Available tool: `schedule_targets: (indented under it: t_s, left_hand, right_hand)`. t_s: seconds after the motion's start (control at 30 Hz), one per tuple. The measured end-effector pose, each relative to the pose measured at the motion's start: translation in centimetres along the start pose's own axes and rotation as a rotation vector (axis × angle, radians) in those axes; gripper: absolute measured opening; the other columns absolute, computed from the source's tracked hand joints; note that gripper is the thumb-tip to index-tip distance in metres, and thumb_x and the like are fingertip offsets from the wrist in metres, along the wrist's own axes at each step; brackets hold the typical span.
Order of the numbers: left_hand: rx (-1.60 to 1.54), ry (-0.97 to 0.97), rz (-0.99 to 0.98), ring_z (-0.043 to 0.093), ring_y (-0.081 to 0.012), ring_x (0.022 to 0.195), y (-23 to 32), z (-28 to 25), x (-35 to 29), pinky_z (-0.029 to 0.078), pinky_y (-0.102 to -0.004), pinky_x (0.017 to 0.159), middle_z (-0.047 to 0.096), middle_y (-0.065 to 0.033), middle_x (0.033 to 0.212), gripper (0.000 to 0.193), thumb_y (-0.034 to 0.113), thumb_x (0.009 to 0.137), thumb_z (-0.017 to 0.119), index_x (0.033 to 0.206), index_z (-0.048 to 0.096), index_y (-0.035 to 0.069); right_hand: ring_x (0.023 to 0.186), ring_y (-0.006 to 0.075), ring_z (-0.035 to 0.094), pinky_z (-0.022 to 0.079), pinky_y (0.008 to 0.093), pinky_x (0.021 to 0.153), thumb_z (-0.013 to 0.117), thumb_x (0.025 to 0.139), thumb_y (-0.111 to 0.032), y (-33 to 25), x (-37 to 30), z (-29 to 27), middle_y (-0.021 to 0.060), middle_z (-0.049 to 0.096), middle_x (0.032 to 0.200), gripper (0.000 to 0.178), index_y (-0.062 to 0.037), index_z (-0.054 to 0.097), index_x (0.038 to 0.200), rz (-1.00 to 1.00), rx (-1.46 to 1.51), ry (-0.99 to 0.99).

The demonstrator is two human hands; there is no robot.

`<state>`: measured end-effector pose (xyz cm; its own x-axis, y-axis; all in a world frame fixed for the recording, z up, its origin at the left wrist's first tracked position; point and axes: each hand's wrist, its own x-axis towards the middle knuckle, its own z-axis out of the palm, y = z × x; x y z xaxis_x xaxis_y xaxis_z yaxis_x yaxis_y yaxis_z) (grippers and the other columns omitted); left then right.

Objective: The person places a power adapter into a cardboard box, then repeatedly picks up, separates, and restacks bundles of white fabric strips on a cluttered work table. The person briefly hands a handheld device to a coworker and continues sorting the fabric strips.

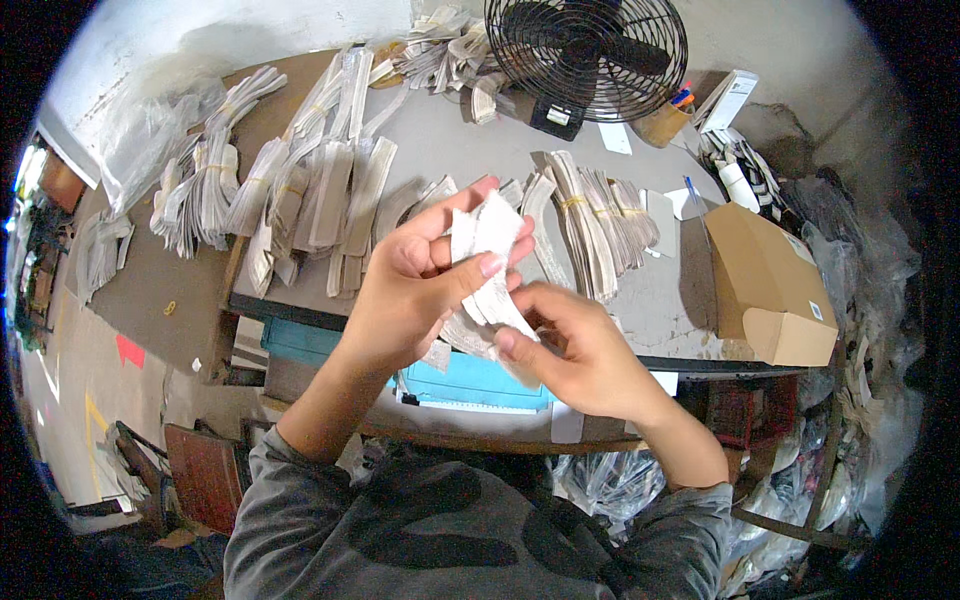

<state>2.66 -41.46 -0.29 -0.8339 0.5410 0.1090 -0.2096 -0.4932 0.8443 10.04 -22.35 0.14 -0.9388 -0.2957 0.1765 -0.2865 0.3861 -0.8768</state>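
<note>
A small stack of white curved strips point(490, 235), paper or cloth I cannot tell, is held up in front of me over the table's near edge. My left hand point(405, 275) is closed on its upper part, thumb across the front and fingers behind. At the lower end, my right hand point(580, 350) pinches the strips between thumb and fingers. Just beyond my hands lie similar strips in bundles point(585, 225), some tied with yellow bands. More banded bundles point(335, 190) are spread to the left of my left hand.
A black fan point(585, 50) stands at the table's back, beside a pen holder point(662, 125). An open cardboard box point(775, 285) is at the right. Below the near edge is a blue folder-like thing point(475, 383). Clear plastic bags point(610, 480) lie underneath. Loose strips point(440, 55) pile up at the back.
</note>
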Motion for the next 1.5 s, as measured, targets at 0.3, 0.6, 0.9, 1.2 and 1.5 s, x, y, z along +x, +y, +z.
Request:
schedule_targets:
  t_s: [0.3, 0.6, 0.9, 1.2, 1.5]
  left_hand:
    - [-0.041, 0.061, -0.078, 0.067, -0.0254, 0.121, -0.9, -2.7, 0.7, 0.054, -0.0387, 0.102, 0.068, -0.0184, 0.13, 0.069, -0.004, 0.093, 0.07, 0.155, 0.04, -0.004]
    - [-0.267, 0.083, -0.193, 0.064, -0.0339, 0.124, -0.5, -3.6, -0.6, 0.051, -0.0459, 0.107, 0.058, -0.0253, 0.143, 0.059, 0.031, 0.111, 0.047, 0.158, 0.034, -0.001]
    - [-0.462, 0.187, -0.315, 0.067, -0.033, 0.119, -1.3, -4.0, -5.3, 0.054, -0.045, 0.103, 0.056, -0.0298, 0.142, 0.063, 0.039, 0.113, 0.037, 0.161, 0.024, 0.001]
    - [-0.556, 0.067, -0.358, 0.066, -0.0247, 0.101, -3.1, -4.3, -8.0, 0.054, -0.0428, 0.096, 0.065, -0.0154, 0.119, 0.064, 0.041, 0.113, 0.034, 0.159, 0.028, -0.003]
    - [-0.705, 0.214, -0.199, 0.04, -0.0129, 0.076, -4.4, -4.7, -10.8, 0.039, -0.0338, 0.075, 0.04, -0.0001, 0.085, 0.049, 0.044, 0.113, 0.035, 0.138, 0.05, 0.005]
  right_hand:
    - [0.088, 0.0081, 0.062, 0.054, 0.0255, 0.073, 0.065, 0.101, -0.002, -0.2, 1.0, 2.5, 0.0034, 0.064, 0.097, 0.009, 0.0, 0.059, 0.107, 0.257, 0.435, 0.227]
    - [0.072, 0.0166, 0.066, 0.051, 0.0319, 0.063, 0.059, 0.104, -0.008, -0.9, 0.8, 3.3, 0.0107, 0.064, 0.084, 0.005, -0.0041, 0.055, 0.106, 0.277, 0.246, 0.016]
    - [0.079, 0.0378, 0.07, 0.054, 0.0441, 0.066, 0.061, 0.102, -0.011, -0.9, -1.8, 5.1, 0.0176, 0.068, 0.094, 0.013, -0.0071, 0.055, 0.113, 0.193, 0.058, -0.115]
    - [0.075, 0.0308, 0.075, 0.056, 0.039, 0.062, 0.065, 0.1, -0.01, -1.4, -3.7, 5.5, 0.0114, 0.074, 0.084, 0.021, -0.0036, 0.052, 0.116, 0.199, -0.071, -0.221]
    - [0.077, 0.0396, 0.069, 0.054, 0.0472, 0.069, 0.068, 0.099, -0.023, -0.9, -4.9, 5.4, 0.0168, 0.07, 0.083, 0.028, -0.0038, 0.056, 0.116, 0.303, -0.239, -0.434]
